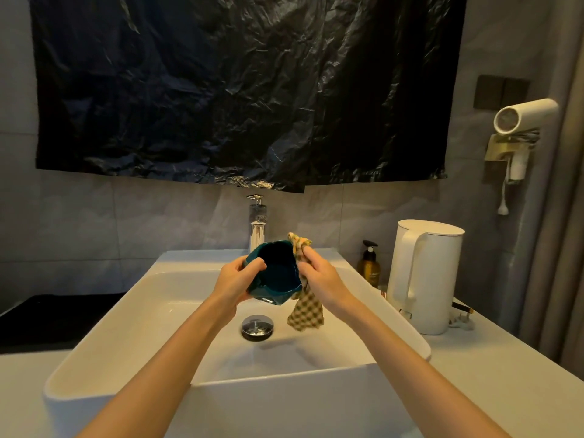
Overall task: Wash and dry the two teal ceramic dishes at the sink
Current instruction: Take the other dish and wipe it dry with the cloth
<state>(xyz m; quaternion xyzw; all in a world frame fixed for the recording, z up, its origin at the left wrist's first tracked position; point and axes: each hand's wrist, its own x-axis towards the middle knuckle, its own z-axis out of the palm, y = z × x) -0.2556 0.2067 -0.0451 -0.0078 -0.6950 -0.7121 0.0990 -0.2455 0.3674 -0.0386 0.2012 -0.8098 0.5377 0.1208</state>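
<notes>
Your left hand gripping the teal ceramic dish by its rim (tilted toward you), your right hand clutching a checked cloth against its side, above the white sink

Dish above sink, cloth touching its right side, tap behind, drain below, bottle then kettle right of sink.

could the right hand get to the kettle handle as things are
Probably yes: the kettle stands on the counter right of the sink, nothing between, but the right hand grips the checked cloth.
</notes>
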